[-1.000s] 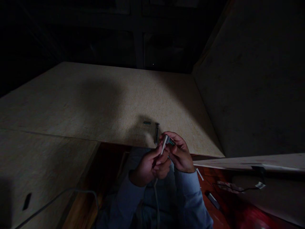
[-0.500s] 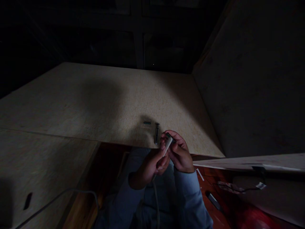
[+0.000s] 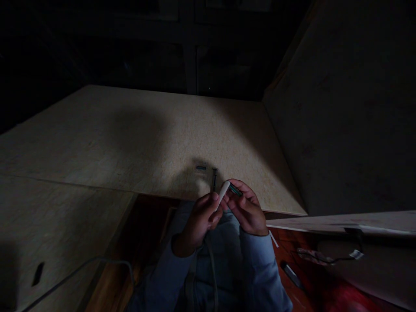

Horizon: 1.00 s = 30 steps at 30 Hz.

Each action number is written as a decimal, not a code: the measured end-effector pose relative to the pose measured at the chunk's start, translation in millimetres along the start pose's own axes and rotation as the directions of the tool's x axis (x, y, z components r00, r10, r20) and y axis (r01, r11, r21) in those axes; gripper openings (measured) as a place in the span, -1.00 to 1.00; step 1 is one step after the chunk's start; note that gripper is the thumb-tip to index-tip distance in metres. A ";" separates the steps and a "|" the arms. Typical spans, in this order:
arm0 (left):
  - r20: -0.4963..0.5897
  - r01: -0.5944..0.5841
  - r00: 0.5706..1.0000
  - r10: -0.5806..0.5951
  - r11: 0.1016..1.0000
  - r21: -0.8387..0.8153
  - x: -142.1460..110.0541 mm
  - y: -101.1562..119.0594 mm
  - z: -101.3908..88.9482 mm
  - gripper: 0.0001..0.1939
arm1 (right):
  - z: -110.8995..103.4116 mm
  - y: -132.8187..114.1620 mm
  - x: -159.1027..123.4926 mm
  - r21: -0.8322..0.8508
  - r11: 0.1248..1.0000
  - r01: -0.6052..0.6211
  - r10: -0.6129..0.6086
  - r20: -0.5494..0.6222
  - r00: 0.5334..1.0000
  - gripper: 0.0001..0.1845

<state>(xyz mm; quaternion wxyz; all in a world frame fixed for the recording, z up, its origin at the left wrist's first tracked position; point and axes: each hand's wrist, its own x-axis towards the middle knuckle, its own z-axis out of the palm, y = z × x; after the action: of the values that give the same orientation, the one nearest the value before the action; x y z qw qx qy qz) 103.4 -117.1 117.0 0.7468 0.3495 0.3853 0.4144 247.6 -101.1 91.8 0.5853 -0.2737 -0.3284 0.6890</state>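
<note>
My left hand (image 3: 199,221) is closed around a white slim stick with a rounded end (image 3: 223,193), its kind unclear in the dim light. Fingers of my right hand (image 3: 250,212) curl round a small dark green strip (image 3: 235,189) that looks like a razor blade cartridge. The strip lies right beside the tip of the white stick; whether they touch I cannot tell. Just beyond my hands lies a dark razor (image 3: 215,177), its lower end hidden by my left hand. Left of it, a second green cartridge (image 3: 201,167) rests on the tabletop, seemingly in a clear holder.
The pale tabletop (image 3: 146,143) ends in front of my lap, with a dark panel (image 3: 344,130) on its right. At lower left, a grey cable (image 3: 97,259) crosses another pale surface near a dark slot (image 3: 38,274). Several items lie on the reddish floor at right.
My left hand has shifted slightly left, and the white stick has moved off the green strip. More of the strip shows now in my right hand.
</note>
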 end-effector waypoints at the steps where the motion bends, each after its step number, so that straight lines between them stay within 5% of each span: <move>1: -0.012 -0.005 1.000 0.005 1.000 -0.003 -0.2 1.0 -0.1 -0.45 | -1.8 -0.6 0.0 -0.006 1.000 0.009 -0.009 -0.006 1.000 -0.48; 9: -0.104 -0.040 0.994 0.040 0.999 0.001 6.0 -0.7 -1.7 -0.48 | -15.0 -5.5 -1.6 -0.113 0.992 0.053 -0.063 -0.087 0.994 -0.55; 21: -0.097 0.015 0.995 -0.022 0.997 -0.073 10.8 -1.3 1.0 -0.43 | -13.6 -3.4 -4.9 -0.309 0.947 0.089 -0.047 0.142 0.989 -0.52; 30: -0.063 0.096 0.992 -0.111 0.976 -0.197 16.1 0.5 8.9 -0.41 | -18.8 -3.4 -8.2 -0.302 0.948 0.097 -0.054 0.149 0.987 -0.52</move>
<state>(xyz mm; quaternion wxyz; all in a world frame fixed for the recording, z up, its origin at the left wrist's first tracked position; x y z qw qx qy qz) 116.8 -104.4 117.0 0.7833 0.2392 0.3879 0.4229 265.4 -106.3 82.5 0.5370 -0.3002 -0.4821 0.6237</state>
